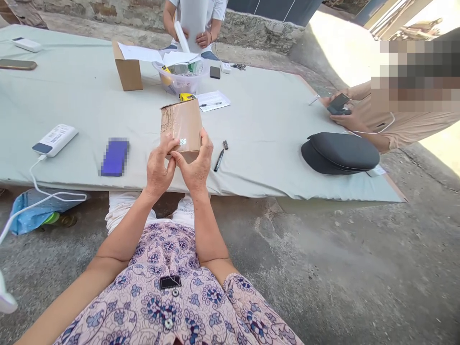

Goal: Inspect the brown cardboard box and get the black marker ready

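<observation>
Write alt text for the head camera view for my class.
The left hand and right hand hold a tape-wrapped cardboard box at the edge of a pale green cloth-covered table. A black marker and white power bank lie nearby. At right, another person holds a smartphone.

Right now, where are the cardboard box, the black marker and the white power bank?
Cardboard box (pixel 181 125): head view, taped front face.
Black marker (pixel 219 160): head view, barrel.
White power bank (pixel 54 140): head view, top face.
</observation>
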`<state>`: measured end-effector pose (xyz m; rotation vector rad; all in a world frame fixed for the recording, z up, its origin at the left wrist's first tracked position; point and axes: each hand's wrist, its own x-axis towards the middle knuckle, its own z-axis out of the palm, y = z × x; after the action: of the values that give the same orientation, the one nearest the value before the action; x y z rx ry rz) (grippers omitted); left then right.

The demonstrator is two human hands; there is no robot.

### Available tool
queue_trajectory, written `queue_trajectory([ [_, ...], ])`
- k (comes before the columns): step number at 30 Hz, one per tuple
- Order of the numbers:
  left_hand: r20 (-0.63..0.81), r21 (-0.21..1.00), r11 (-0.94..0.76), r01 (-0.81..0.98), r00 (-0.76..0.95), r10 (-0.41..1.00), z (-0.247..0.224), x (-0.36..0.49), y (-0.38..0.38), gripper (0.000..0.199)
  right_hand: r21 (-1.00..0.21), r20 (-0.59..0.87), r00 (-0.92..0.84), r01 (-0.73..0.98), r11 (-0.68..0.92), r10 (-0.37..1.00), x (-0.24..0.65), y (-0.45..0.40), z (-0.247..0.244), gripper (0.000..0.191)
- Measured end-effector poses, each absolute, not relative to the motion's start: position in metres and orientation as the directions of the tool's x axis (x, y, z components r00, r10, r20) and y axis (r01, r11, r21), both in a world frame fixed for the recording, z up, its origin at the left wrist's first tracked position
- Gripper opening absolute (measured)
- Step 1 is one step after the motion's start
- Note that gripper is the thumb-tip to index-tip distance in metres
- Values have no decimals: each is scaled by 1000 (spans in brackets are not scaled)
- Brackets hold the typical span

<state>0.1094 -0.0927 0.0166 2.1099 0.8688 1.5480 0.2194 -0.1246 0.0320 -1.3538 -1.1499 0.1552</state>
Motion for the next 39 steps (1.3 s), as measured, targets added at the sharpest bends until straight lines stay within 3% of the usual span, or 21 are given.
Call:
queue_trajectory([
  [6, 731, 555, -753, 353, 224, 644, 18, 98, -86, 35, -793, 580, 388, 468, 389, 716, 235, -132, 29, 40],
  [10, 709, 570, -705, 423, 182, 682, 24, 92, -86, 40, -819, 563, 418, 398, 414, 713, 235, -126, 15, 38],
  [14, 702, 603, -643, 472, 70, 709, 21, 84, -81, 49, -868, 481, 509, 392, 305, 714, 239, -114, -11, 37],
  [18, 700, 631, -586, 508, -47, 712, 13, 78, -71, 36, -930, 329, 611, 341, 136, 720, 251, -105, -36, 44],
  [22, 675, 689, -563, 456, -120, 728, -1, 74, -58, 23, -976, 216, 612, 139, 165, 761, 260, -101, -53, 43],
  [24, 630, 745, -541, 390, -144, 763, -13, 73, -49, 26, -975, 221, 635, 117, 191, 740, 261, -103, -56, 37],
  [29, 368, 912, -346, 221, -66, 928, -51, 76, -32, 54, -950, 302, 705, 280, 139, 642, 266, -111, -50, 24],
  [32, 261, 950, -242, 198, -72, 963, -64, 80, -27, 64, -946, 298, 718, 312, 92, 628, 267, -114, -48, 22],
  [39, 155, 977, -139, 163, -86, 984, -50, 84, -27, 44, -971, 238, 759, 161, 179, 606, 263, -113, -63, 40],
])
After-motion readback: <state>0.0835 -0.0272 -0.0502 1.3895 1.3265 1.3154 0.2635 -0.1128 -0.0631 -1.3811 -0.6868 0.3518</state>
